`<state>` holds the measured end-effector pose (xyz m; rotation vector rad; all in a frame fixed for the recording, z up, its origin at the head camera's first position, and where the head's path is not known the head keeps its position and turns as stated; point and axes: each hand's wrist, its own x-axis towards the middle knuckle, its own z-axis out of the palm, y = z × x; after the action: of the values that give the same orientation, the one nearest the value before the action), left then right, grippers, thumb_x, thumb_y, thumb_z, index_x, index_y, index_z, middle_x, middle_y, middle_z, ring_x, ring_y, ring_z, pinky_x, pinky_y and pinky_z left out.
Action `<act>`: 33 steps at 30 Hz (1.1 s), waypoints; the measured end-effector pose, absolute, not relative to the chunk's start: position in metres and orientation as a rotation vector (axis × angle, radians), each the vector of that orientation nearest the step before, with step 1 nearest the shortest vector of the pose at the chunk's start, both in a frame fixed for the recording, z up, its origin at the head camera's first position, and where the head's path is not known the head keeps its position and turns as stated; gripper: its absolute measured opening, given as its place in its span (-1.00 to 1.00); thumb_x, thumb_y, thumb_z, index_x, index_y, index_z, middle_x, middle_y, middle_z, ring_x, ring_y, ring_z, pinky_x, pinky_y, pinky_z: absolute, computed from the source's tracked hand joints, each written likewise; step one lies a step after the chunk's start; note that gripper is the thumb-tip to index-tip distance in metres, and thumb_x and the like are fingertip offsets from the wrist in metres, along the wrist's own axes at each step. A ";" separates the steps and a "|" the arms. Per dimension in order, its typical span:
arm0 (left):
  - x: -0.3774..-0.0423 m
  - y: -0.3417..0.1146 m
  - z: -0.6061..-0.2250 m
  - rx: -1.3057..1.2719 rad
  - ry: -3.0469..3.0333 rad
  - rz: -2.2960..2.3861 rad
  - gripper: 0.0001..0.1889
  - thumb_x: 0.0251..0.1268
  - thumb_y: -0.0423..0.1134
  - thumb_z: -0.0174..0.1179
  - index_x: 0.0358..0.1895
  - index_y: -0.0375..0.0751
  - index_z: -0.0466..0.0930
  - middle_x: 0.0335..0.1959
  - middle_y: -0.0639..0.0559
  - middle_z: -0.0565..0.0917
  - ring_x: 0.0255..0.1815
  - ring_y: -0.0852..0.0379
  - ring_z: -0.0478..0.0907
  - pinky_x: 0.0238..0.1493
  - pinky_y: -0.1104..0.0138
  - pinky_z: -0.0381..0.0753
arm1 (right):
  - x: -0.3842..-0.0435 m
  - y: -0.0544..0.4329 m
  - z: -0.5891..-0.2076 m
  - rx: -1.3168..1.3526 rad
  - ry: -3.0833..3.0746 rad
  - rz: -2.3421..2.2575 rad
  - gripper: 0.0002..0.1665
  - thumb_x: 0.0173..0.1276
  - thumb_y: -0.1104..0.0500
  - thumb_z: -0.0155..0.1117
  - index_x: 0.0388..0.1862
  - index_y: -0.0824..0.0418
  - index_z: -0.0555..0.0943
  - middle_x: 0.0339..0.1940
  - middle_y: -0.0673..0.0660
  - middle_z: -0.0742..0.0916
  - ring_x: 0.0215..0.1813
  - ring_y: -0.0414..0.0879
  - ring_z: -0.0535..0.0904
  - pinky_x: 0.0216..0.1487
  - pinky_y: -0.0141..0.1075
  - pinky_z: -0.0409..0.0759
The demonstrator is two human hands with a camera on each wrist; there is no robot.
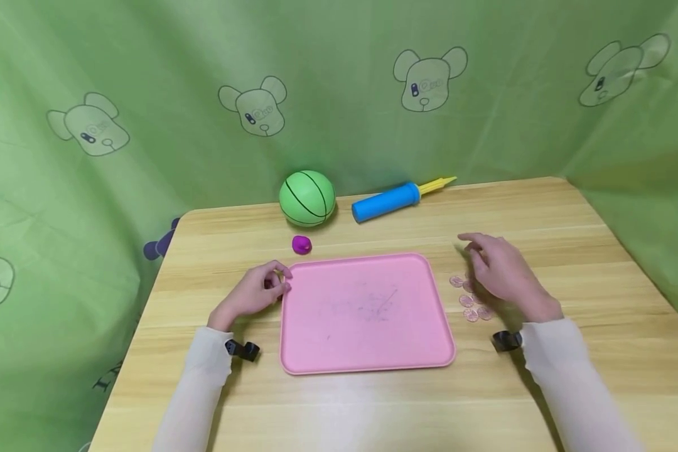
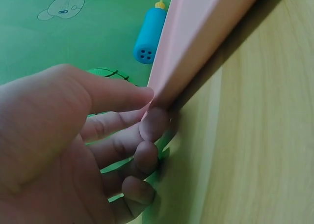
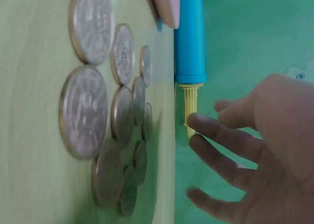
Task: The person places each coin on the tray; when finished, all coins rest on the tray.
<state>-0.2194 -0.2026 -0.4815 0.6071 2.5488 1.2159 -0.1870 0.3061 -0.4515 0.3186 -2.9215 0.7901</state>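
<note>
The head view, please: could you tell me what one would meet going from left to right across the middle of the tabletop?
Left hand → pink tray → coins → right hand.

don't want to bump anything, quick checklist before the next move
1. Left hand holding pink rectangular plastic tray: ok, pinching its far left corner.
2. Tray corner flat on wood-grain table: cannot tell.
3. Right hand free: ok, nothing visible in it.
4. All shiny round metal coins showing in head view: not ok, right hand hides some.
5. Green round black-lined ball clear of both hands: ok, beyond the tray.
</note>
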 end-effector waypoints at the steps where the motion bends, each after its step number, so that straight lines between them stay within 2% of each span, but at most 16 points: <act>1: -0.219 -0.203 -0.482 0.607 2.541 1.218 -0.76 0.53 -0.39 0.30 0.16 -0.30 0.65 -0.37 -0.11 0.71 -0.39 0.16 0.58 -0.22 0.37 0.59 | -0.186 0.309 -0.452 0.320 -2.929 0.818 -0.51 0.67 0.35 0.03 0.49 0.35 0.55 0.10 0.42 0.79 0.05 0.30 0.70 0.18 0.29 0.61; 4: -0.219 -0.206 -0.482 0.588 2.536 1.225 -0.76 0.55 -0.39 0.27 0.18 -0.29 0.65 -0.38 -0.11 0.70 -0.39 0.17 0.58 -0.18 0.36 0.58 | -0.184 0.316 -0.455 0.344 -2.950 0.894 -0.55 0.61 0.41 0.11 0.40 0.37 0.62 0.10 0.40 0.80 0.09 0.31 0.74 0.19 0.28 0.64; 8: -0.218 -0.209 -0.482 0.564 2.526 1.250 -0.76 0.56 -0.43 0.23 0.18 -0.33 0.64 -0.39 -0.12 0.69 -0.35 0.12 0.62 -0.14 0.37 0.61 | -0.184 0.322 -0.459 0.393 -2.986 0.945 -0.54 0.51 0.47 0.22 0.35 0.36 0.66 0.11 0.37 0.82 0.18 0.33 0.75 0.31 0.33 0.62; 12: -0.216 -0.208 -0.481 0.548 2.488 1.283 -0.75 0.56 -0.45 0.18 0.19 -0.38 0.63 -0.34 -0.19 0.70 -0.28 0.04 0.66 -0.11 0.40 0.64 | -0.183 0.325 -0.462 0.407 -3.023 0.969 -0.56 0.51 0.45 0.28 0.33 0.34 0.67 0.09 0.31 0.83 0.20 0.30 0.75 0.37 0.33 0.60; 19: -0.217 -0.206 -0.485 0.556 2.454 1.310 -0.79 0.55 -0.47 0.17 0.14 -0.41 0.59 0.14 -0.29 0.73 -0.09 0.02 0.69 0.02 0.39 0.67 | -0.179 0.331 -0.464 0.395 -3.034 0.954 -0.61 0.51 0.38 0.36 0.28 0.31 0.70 0.02 0.24 0.86 0.17 0.28 0.74 0.41 0.38 0.51; 22: -0.217 -0.205 -0.486 0.557 2.455 1.303 -0.80 0.55 -0.46 0.16 0.13 -0.39 0.58 0.20 -0.29 0.71 -0.04 0.02 0.70 0.09 0.35 0.66 | -0.179 0.332 -0.465 0.386 -3.045 0.936 -0.61 0.50 0.36 0.39 0.28 0.29 0.70 0.02 0.21 0.86 0.14 0.23 0.73 0.41 0.35 0.50; 25: -0.217 -0.205 -0.487 0.560 2.458 1.302 -0.78 0.55 -0.45 0.16 0.16 -0.38 0.58 0.15 -0.27 0.72 -0.04 0.03 0.70 0.11 0.33 0.67 | -0.182 0.332 -0.466 0.391 -3.055 0.916 -0.60 0.48 0.36 0.41 0.27 0.29 0.70 0.01 0.21 0.85 0.13 0.22 0.72 0.40 0.35 0.50; 33: -0.217 -0.204 -0.487 0.550 2.452 1.322 -0.69 0.54 -0.46 0.18 0.26 -0.42 0.55 -0.32 -0.14 0.65 -0.23 0.11 0.61 -0.06 0.39 0.62 | -0.188 0.329 -0.468 0.430 -3.108 0.926 -0.53 0.50 0.38 0.36 0.36 0.32 0.65 0.02 0.23 0.77 0.16 0.22 0.62 0.43 0.35 0.47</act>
<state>-0.2167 -0.2041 -0.4873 0.5500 2.4515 1.3224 -0.1883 0.3287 -0.4683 0.4304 -3.1075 0.9259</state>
